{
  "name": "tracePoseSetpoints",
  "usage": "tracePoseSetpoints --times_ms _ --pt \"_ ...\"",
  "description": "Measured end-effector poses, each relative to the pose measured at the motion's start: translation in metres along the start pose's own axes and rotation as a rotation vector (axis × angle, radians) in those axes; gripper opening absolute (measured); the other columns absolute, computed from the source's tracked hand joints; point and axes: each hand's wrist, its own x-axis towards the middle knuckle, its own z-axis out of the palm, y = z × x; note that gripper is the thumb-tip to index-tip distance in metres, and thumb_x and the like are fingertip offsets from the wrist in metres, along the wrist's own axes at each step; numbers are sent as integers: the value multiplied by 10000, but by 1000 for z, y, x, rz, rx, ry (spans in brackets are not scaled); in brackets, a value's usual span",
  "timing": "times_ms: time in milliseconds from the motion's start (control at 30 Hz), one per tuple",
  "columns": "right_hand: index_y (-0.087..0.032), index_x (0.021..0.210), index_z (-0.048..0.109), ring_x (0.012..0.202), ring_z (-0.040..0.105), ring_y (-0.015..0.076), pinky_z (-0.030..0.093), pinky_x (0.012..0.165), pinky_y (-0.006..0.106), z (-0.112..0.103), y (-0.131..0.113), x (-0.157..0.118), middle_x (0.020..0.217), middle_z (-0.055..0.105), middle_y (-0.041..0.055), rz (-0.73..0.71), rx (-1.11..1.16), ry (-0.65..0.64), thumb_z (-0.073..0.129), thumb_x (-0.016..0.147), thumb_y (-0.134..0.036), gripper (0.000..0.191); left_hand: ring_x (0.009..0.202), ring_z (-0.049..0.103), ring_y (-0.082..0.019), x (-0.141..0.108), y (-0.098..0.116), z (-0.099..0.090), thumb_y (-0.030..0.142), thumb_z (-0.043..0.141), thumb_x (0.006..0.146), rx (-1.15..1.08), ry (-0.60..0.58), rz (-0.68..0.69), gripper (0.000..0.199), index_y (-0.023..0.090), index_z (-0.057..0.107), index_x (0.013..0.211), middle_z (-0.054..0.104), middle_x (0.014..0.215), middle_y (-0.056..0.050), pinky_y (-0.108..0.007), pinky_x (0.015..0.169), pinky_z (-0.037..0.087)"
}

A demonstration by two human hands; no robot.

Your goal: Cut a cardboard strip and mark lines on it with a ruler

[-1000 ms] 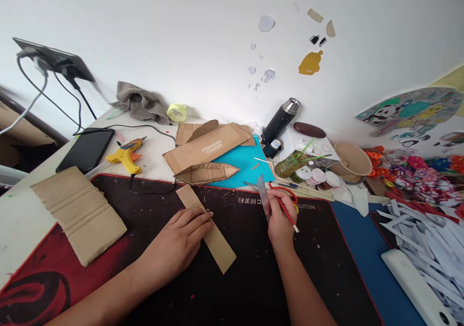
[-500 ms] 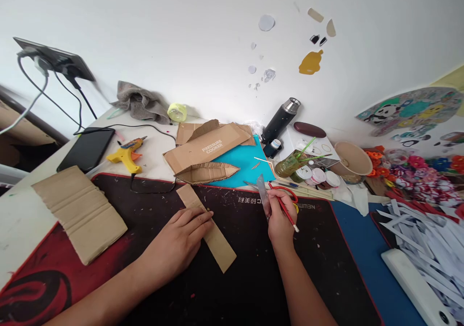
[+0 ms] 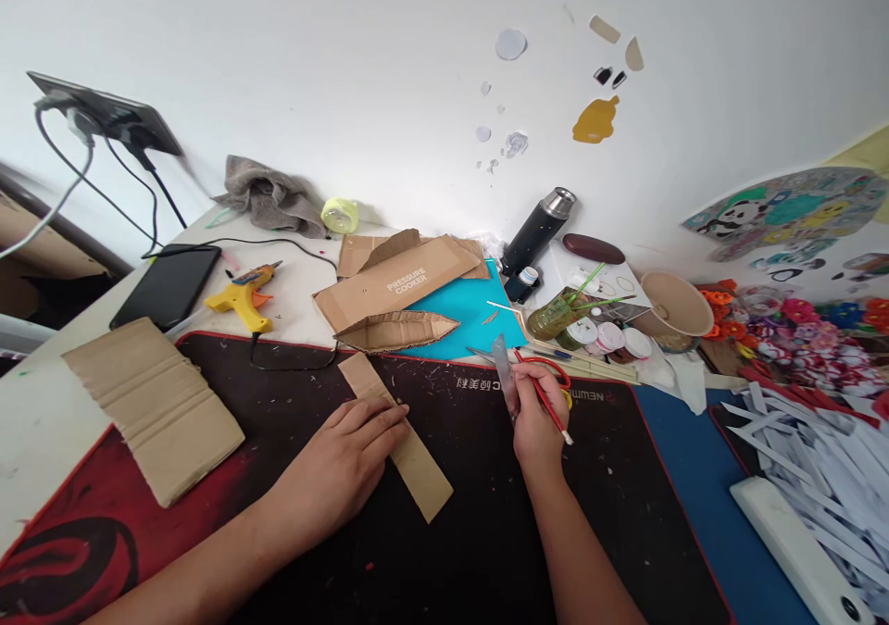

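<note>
My left hand (image 3: 361, 454) rests across a narrow cardboard strip (image 3: 423, 477), its fingers together and holding the strip against the dark desk mat; the thumb is hidden. My right hand (image 3: 538, 421) is closed on a red pencil (image 3: 554, 410) and a clear flat ruler (image 3: 505, 375), both raised at a slant to the right of the strip. Just beyond the strip's far end sits a boat-shaped cardboard piece (image 3: 399, 331) with low walls. Partly hidden behind the right hand lie orange-handled scissors (image 3: 556, 366).
A larger cardboard sheet (image 3: 156, 412) lies at left, near a yellow glue gun (image 3: 246, 301) and a black phone (image 3: 165, 284). Farther back are printed cardboard (image 3: 403, 278), a thermos (image 3: 538, 231) and a glass jar (image 3: 552, 315). Paper strips (image 3: 820, 458) pile up at right.
</note>
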Motion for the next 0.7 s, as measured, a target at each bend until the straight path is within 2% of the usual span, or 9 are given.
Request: tracePoseSetpoints --times_ms 267,700 --pt "-223 850 727 489 449 107 306 476 258 -2 0 0 621 556 -52 -16 -46 -10 816 879 -432 230 1351 641 -273 1 1 -1 95 457 1062 1 19 9 420 214 692 1389 746 1482 -57 -453 1115 479" --pt "-213 813 730 483 457 109 320 471 260 1 -5 -1 623 575 -38 -10 -72 29 845 838 -464 277 1367 641 -267 0 0 -1 94 454 1059 -2 13 6 434 220 698 1395 744 1486 -59 -449 1123 477"
